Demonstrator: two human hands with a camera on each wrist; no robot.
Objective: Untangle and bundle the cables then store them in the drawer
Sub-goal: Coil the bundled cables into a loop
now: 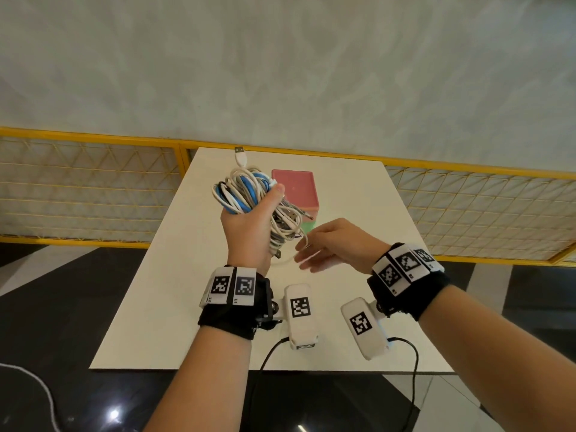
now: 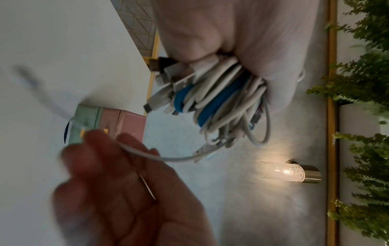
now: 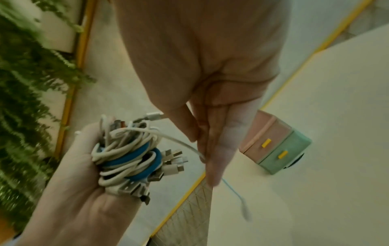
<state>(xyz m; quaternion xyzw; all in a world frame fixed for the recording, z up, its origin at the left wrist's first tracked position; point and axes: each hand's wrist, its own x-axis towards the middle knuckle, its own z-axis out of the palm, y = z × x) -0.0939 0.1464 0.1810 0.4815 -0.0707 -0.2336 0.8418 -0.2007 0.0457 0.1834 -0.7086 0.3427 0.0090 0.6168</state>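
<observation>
White and blue cables (image 1: 246, 194) clenched in left hand (image 1: 246, 232); right hand (image 1: 330, 244) pinching one strand.

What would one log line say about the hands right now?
left hand: grips cable bundle above table | right hand: pinches one loose white cable | drawer box: both drawers closed | stage: bundling

both forearms reached forward over the near edge of the table, each wrist wrapped in a black band with white marker tags. the left hand (image 1: 246, 226) was raised, wrist upright, fingers and thumb curled tight round a bunch of cables (image 1: 241, 194). the right hand (image 1: 330, 244) sat lower and just beside it, palm turned leftward, fingers nearly straight and close together, with one loose white strand (image 3: 183, 143) caught between them.
</observation>
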